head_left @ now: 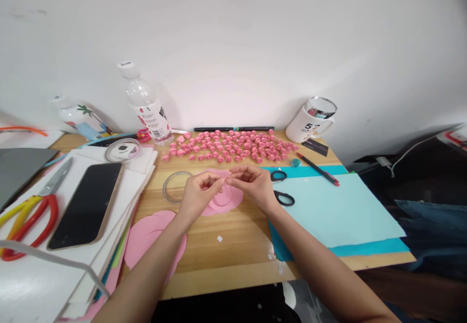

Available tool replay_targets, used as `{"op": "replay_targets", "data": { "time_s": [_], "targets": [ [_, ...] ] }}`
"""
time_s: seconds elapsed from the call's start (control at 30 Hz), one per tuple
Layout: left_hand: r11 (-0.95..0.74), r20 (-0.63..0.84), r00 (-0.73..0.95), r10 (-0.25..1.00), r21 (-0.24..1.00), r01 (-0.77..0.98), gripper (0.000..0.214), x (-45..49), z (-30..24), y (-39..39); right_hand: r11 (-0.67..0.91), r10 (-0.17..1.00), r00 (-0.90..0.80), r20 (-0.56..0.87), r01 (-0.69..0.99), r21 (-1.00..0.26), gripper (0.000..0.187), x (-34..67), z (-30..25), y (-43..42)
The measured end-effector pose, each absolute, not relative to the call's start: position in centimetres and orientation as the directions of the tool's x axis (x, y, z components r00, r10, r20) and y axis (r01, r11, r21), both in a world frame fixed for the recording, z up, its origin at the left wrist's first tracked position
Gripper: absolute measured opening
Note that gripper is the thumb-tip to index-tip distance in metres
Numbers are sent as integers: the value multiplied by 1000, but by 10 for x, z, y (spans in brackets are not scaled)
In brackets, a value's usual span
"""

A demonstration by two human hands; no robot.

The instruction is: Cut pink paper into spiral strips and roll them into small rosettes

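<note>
Over the wooden table, my left hand [200, 191] and my right hand [254, 185] meet fingertip to fingertip. Thumb and index finger are pinched together on each; whatever is between them is too small or hidden to make out. Directly beneath lies a pink paper piece [233, 200] with curved cut lines, partly covered by my fingers. Close to my left hand is a roll of clear tape [168, 194] lying flat. Under my left forearm, more pink paper pieces [146, 235] are stacked. Many small pink rolled paper curls [233, 145] spread out beyond my hands.
Black-handled scissors [284, 198] lie right of my hand, partly on light blue paper [335, 211]. A white mug [304, 123] and a plastic bottle [149, 111] stand near the wall. On the left, a phone [87, 206] and red-yellow scissors [36, 216] rest on white sheets.
</note>
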State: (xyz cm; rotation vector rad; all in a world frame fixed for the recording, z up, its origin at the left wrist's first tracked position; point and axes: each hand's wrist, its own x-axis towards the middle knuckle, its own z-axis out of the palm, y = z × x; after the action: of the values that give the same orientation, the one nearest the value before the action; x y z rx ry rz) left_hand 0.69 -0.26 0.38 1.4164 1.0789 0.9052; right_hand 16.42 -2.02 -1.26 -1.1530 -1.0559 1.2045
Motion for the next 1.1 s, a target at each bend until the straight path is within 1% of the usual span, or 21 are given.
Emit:
{"op": "replay_targets", "data": {
  "time_s": [0.17, 0.3, 0.5, 0.73, 0.97, 1.1],
  "targets": [
    [-35, -15, 311, 950, 987, 154, 17, 6, 4, -2, 7, 1000, 29, 3, -153, -988, 37, 165, -12, -20],
    [-35, -12, 291, 957, 987, 156, 18, 4, 3, -1, -35, 999, -42, -28, -183, -982, 37, 166, -10, -21],
    [-27, -19, 287, 958, 988, 155, 18, 5, 3, -1, -62, 998, -27, -58, -209, -976, 31, 166, -8, -21],
    [8, -42, 250, 967, 991, 135, 17, 5, 1, -1, -63, 998, 11, -67, -231, -971, 32, 164, -4, -20],
    [-45, 4, 279, 960, 989, 143, 20, 5, 1, -1, -46, 997, 54, -56, -175, -984, 40, 166, -8, -20],
    [-44, 0, 306, 952, 989, 139, 20, 5, 5, -2, -24, 996, 81, -36, -147, -989, 37, 167, -10, -19]
  ]
}}
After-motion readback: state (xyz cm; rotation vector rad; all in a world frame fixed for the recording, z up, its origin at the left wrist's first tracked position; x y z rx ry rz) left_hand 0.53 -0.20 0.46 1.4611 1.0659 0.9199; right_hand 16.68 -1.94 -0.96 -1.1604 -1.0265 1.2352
